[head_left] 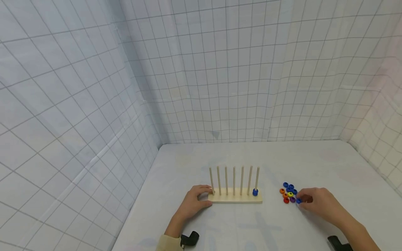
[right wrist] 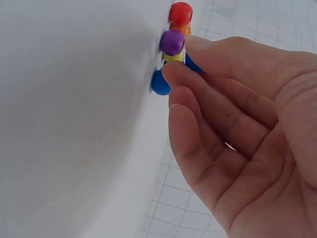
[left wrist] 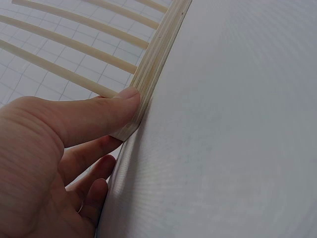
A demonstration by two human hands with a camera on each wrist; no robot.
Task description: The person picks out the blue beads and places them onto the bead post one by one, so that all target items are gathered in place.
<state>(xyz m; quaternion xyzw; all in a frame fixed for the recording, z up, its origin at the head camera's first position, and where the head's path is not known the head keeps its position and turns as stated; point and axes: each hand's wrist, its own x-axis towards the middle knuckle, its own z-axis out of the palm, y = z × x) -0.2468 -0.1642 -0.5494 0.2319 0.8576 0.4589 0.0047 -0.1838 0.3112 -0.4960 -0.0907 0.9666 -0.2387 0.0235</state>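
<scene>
Pale rectangular wooden base [head_left: 234,199] with upright pegs [head_left: 233,181] sits mid-table in the head view, its end pinched by the left hand [head_left: 192,203]; the right hand [head_left: 321,205] meets a small blue ringed bead [head_left: 299,200], pinched or not I cannot tell. Left wrist: thumb on the edge braces well. Right wrist: best squeeze the bead's sides, sparing the round purple bead [right wrist: 172,42].
</scene>
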